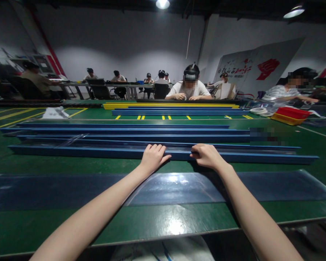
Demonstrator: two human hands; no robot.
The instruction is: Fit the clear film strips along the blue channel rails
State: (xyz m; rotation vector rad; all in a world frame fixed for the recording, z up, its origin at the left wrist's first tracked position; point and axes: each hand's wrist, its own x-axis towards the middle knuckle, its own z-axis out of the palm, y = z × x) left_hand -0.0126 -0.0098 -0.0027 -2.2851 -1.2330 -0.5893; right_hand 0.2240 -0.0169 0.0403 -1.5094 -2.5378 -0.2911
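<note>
A long blue channel profile lies crosswise on the green table, clear plastic film showing inside it. My left hand rests over its near wall, fingers bent into the channel and thumb stretched along the front side. Farther right, my right hand is closed at the same wall with curled fingers; its fingertips are partly hidden. Between me and the channel, a long sheet of clear plastic lies flat under my forearms, reflecting the lamps.
More blue profiles lie parallel behind. Across the table are a yellow profile, a red bin, a white roll and a crumpled white bag. A co-worker sits opposite; several other people work farther back.
</note>
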